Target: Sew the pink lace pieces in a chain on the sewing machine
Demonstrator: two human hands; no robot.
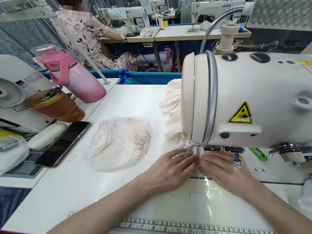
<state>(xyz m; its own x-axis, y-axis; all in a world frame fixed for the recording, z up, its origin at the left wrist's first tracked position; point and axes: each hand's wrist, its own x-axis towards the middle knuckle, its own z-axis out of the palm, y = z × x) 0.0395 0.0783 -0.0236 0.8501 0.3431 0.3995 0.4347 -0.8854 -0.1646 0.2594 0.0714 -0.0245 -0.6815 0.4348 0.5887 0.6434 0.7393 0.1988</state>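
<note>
A pale pink, gathered sheer fabric (173, 124) lies on the table and runs under the head of a white sewing machine (261, 92). My left hand (176, 169) is closed on its near edge, just left of the needle area. From the other side my right hand (224, 171) presses its fingers together on the same edge, the fingertips almost meeting those of the left. The machine head and my fingers hide the needle and most of the held edge. A second piece of pale pink sheer fabric (120, 143) rests crumpled to the left, apart from my hands.
Left of the work table are a phone (63, 143), a pink bottle (77, 79) and an amber cup (57, 105). A green thread snipper (258, 154) lies behind my right hand. A printed ruler (187, 230) crosses the front. Another person (80, 35) sits beyond.
</note>
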